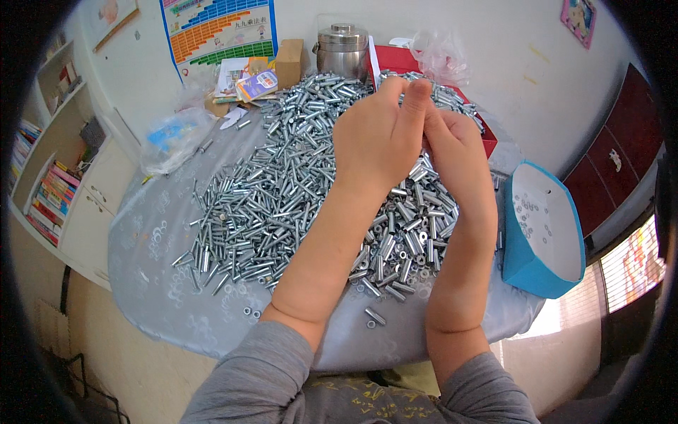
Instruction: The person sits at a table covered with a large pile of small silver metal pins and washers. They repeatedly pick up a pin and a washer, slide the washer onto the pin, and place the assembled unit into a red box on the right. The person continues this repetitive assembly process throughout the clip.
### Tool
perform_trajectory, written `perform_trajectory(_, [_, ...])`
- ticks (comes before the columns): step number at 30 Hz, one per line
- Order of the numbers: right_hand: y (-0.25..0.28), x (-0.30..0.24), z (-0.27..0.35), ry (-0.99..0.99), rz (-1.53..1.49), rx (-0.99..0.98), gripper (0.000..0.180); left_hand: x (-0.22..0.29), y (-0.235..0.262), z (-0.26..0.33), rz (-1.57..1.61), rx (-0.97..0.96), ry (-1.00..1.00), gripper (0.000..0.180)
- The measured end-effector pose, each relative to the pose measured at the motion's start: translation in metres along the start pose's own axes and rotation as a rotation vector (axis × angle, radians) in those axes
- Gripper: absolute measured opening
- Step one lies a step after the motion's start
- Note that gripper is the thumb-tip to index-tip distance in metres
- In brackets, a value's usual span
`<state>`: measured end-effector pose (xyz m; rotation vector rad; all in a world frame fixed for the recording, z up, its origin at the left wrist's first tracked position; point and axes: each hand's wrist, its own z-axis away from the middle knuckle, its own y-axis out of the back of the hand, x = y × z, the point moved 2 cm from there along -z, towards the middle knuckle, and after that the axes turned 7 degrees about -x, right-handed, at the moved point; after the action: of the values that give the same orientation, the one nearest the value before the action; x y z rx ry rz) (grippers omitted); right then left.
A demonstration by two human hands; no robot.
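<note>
A big heap of small silver metal sleeves [282, 184] covers the round table [162, 283], which has a grey patterned cloth. My left hand [378, 134] and my right hand [455, 145] are raised together above the heap, fingertips meeting near the top. The fingers pinch something small between them; it is hidden by the fingers, so I cannot tell what it is. A few loose nuts and sleeves [374, 316] lie near the table's front edge.
A blue tub with a white inside [540, 226] holding a few small rings stands at the right. A red box [395, 60], a steel canister [342, 49], a cardboard box [288, 62] and plastic bags [173, 138] sit at the back. Bookshelves stand left.
</note>
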<state>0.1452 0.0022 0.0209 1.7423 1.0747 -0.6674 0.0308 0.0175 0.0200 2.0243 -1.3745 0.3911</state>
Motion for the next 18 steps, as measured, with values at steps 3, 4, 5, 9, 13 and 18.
perform_trajectory(3, [-0.002, 0.001, -0.002, 0.017, -0.026, 0.041, 0.049, 0.000, 0.003, -0.001, -0.025, -0.027, 0.047, 0.065])
perform_trajectory(4, [-0.002, 0.002, -0.002, 0.014, 0.011, 0.054, 0.048, 0.000, 0.003, -0.001, -0.034, -0.029, 0.051, 0.065])
perform_trajectory(5, [-0.003, 0.003, -0.003, 0.012, 0.047, 0.062, 0.047, -0.002, 0.002, 0.000, -0.047, -0.028, 0.059, 0.065])
perform_trajectory(9, [-0.007, 0.000, -0.001, 0.001, 0.055, 0.042, 0.043, -0.001, 0.000, 0.001, -0.136, -0.053, 0.052, 0.068])
perform_trajectory(13, [-0.006, 0.001, -0.001, 0.019, -0.027, -0.002, 0.038, 0.000, -0.001, 0.000, -0.099, -0.087, 0.036, 0.070])
perform_trajectory(18, [-0.009, 0.014, -0.006, 0.120, -0.152, -0.099, 0.022, -0.005, -0.003, -0.001, -0.129, -0.080, 0.079, 0.073])
